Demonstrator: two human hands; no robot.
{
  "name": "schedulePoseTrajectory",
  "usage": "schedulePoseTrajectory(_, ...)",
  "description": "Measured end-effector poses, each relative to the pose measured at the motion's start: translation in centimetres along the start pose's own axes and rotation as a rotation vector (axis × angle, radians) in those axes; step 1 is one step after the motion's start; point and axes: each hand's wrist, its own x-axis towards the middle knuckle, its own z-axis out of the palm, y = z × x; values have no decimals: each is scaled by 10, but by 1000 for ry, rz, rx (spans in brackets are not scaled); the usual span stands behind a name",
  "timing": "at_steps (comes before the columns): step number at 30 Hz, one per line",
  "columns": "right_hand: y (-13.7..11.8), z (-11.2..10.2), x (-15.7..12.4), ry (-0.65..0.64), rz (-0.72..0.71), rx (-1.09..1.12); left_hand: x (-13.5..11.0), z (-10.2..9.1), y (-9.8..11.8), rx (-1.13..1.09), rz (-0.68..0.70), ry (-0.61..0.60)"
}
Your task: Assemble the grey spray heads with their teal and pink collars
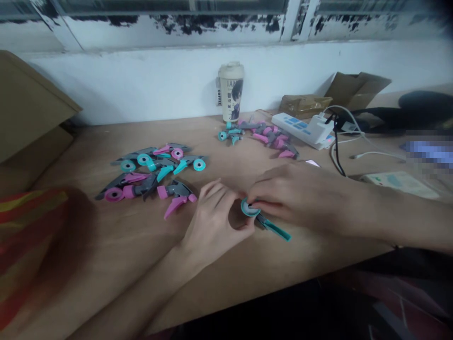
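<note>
My left hand [212, 219] is closed round a teal and grey trigger spray head [276, 229], thumb below and fingers above its round collar. The open end of the collar faces up and shows a pale inside with a dark centre. My right hand [283, 191] is pinched at that opening, fingertips touching it; what is between them is too small to make out. The teal trigger points down to the right. Close by on the left lies a pink and grey spray head [179, 190].
More pink and teal spray heads [155, 165] lie in a pile at the left, others [272, 137] at the back. Behind them stand a coffee cup [231, 94] and a white power strip [300, 130] with cables. Cardboard boxes [31, 104] and a red-yellow bag [28, 241] flank the left.
</note>
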Motion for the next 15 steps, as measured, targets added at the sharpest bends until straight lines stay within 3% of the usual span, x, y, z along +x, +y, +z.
schedulePoseTrajectory(3,4,-5,-4,-126,60,175,2,-4,0,-20,-43,-5)
schedulePoseTrajectory(8,18,14,-25,-67,112,702,-1,-3,4,-184,-224,-82)
schedulePoseTrajectory(13,31,44,-38,-97,56,960,-3,0,5,-401,-452,-169)
schedulePoseTrajectory(15,31,54,-38,-52,42,969,-3,0,3,-508,-550,-179)
